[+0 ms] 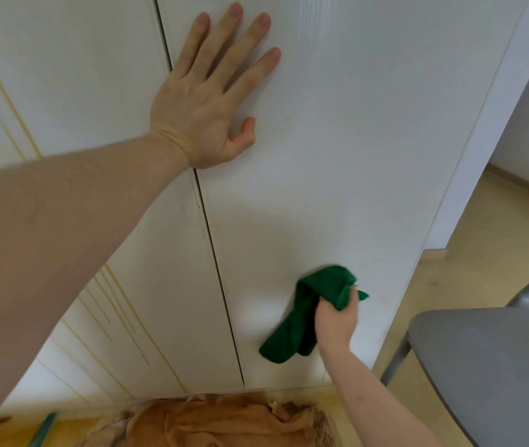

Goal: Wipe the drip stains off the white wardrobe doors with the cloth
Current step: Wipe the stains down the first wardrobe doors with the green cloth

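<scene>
White wardrobe doors point(337, 130): your left hand point(205, 101) braces flat, fingers spread; your right hand point(337, 321) bunches the soft, light cloth point(295, 321). Grip it mid-wad; yellow drip stains point(118, 304) remain.

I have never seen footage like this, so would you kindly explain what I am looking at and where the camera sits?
There is no machine here: a person wears one camera on the head, looking down at their own bare hands. The left hand presses flat against the right wardrobe door. The right hand grips a green cloth low on that door. Yellowish drip stains streak the left door. A tan fabric lies on the floor below, and a grey chair stands at the right.
</scene>
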